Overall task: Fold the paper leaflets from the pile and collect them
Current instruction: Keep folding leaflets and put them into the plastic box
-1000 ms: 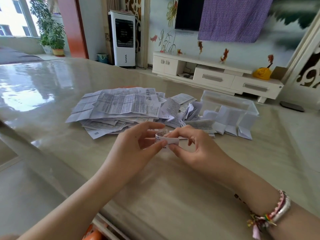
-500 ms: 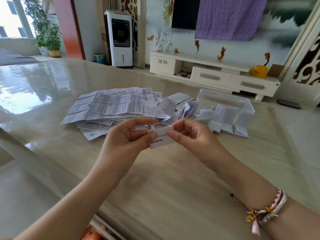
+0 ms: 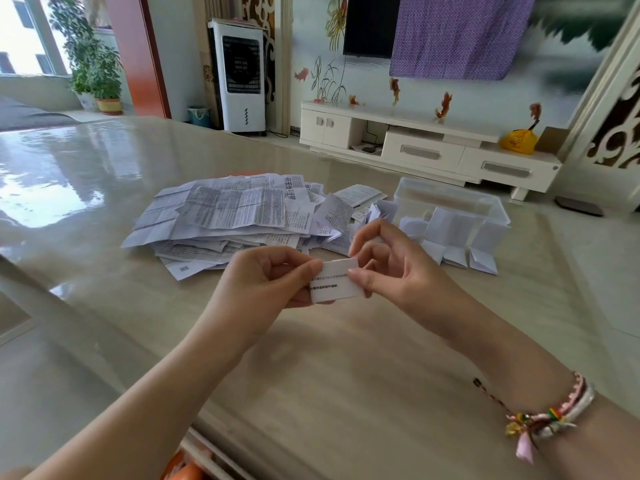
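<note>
**Folding in progress: large pile outstanding**

Head view: The left hand (image 3: 273, 278) and right hand (image 3: 391, 268) pinch a small white folded paper leaflet (image 3: 335, 280) between thumbs and fingertips, held above the middle of the glossy beige table (image 3: 346, 375). Judged nearly folded, not yet collected. A large loose pile of unfolded printed leaflets (image 3: 228, 220) lies towards the far edge. The clear plastic rectangular box (image 3: 450, 202) stands right of the pile; its contents cannot be made out. Folded white leaflets (image 3: 457, 247) lie against its near side.
</note>
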